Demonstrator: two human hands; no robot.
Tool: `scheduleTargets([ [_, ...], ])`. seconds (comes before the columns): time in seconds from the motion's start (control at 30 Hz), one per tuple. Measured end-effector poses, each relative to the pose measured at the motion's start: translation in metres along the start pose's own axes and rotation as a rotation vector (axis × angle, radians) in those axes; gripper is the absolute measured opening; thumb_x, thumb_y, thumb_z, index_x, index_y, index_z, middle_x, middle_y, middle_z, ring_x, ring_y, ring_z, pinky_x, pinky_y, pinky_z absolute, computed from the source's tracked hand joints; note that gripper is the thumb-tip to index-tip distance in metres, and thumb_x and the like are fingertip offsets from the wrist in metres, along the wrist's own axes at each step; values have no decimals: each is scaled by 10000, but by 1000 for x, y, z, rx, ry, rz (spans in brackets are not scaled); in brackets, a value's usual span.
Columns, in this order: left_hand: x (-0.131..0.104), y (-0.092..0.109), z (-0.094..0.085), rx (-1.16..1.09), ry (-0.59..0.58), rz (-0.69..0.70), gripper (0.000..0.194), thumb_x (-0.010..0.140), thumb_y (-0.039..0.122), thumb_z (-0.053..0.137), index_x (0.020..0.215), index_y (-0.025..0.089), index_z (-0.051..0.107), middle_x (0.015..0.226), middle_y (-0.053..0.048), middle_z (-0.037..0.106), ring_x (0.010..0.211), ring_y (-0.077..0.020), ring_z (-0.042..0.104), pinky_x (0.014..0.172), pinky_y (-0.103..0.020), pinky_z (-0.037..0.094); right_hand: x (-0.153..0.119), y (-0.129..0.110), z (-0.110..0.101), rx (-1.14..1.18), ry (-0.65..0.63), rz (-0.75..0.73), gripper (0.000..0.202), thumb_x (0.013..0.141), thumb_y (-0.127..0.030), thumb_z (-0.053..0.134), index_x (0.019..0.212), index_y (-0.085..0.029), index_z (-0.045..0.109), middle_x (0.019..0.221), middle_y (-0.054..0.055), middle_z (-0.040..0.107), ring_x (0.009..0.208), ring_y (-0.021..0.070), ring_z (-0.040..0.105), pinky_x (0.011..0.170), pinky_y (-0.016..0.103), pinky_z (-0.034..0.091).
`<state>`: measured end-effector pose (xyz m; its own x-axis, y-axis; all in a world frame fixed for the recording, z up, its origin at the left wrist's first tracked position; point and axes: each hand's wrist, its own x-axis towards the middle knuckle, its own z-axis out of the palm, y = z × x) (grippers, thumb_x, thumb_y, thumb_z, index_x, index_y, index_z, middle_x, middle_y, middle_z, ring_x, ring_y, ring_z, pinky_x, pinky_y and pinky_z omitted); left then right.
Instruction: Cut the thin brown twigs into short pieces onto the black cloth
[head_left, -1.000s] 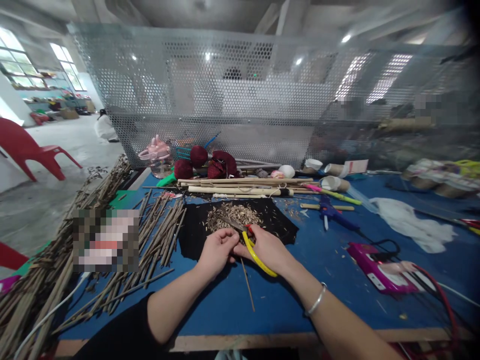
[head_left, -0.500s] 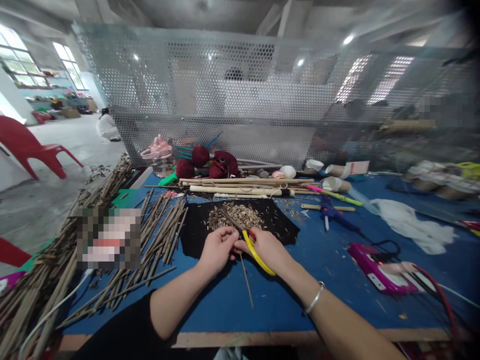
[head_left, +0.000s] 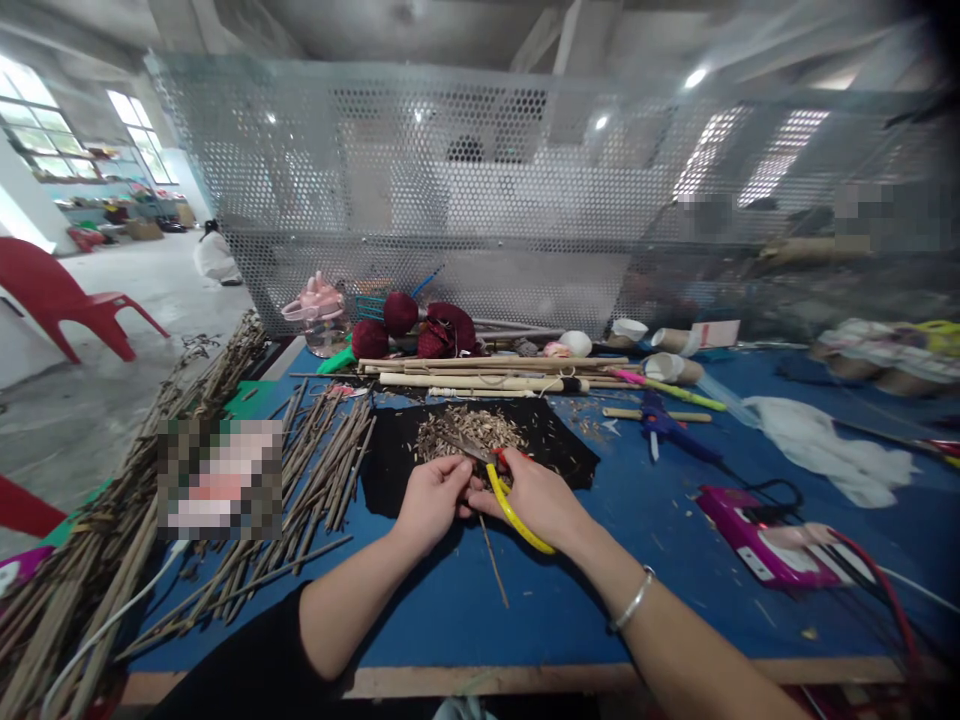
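My right hand (head_left: 541, 497) is closed around the yellow and red handles of a pair of scissors (head_left: 517, 518), whose blades point up and left over the wood chips. Close beside it, my left hand (head_left: 435, 500) pinches a thin twig (head_left: 493, 560); the twig slants down toward me from under the fingers. Its upper end is hidden by the hands. Beyond them a heap of small wood chips (head_left: 491, 428) lies on a black cloth (head_left: 386, 470).
Cut sticks (head_left: 330, 470) and a bundle of long dry stalks (head_left: 97, 560) lie left. Bamboo rods (head_left: 480, 381) run along the back before a perforated metal screen (head_left: 420, 200). To the right are a blue glue gun (head_left: 675, 435), a purple power strip (head_left: 765, 545) and a white plastic bag (head_left: 825, 440).
The scissor blades have opened slightly and my right hand has shifted a little to the right. The left hand keeps nearly the same place with the twig.
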<state>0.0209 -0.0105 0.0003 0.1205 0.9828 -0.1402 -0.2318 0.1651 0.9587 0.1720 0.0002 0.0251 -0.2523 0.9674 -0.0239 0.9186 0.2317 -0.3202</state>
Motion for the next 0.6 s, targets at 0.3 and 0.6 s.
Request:
scheduleTargets([
  [0.3,-1,-2,3,112,-21,-83,363,685,464,581,773,112,592,589,-29,594,478,-103,567,341,-147,377,3,1,4,-1,12,70,531,660,-681,485,889,-201,484,835,69,632,769,217,601,565,247,310],
  [0.6,-1,-2,3,117,-17,-59,360,677,463,582,752,110,591,579,-30,598,481,-109,582,335,-144,368,4,3,8,21,8,78,514,666,-693,471,812,-201,502,759,55,630,673,184,590,516,234,287],
])
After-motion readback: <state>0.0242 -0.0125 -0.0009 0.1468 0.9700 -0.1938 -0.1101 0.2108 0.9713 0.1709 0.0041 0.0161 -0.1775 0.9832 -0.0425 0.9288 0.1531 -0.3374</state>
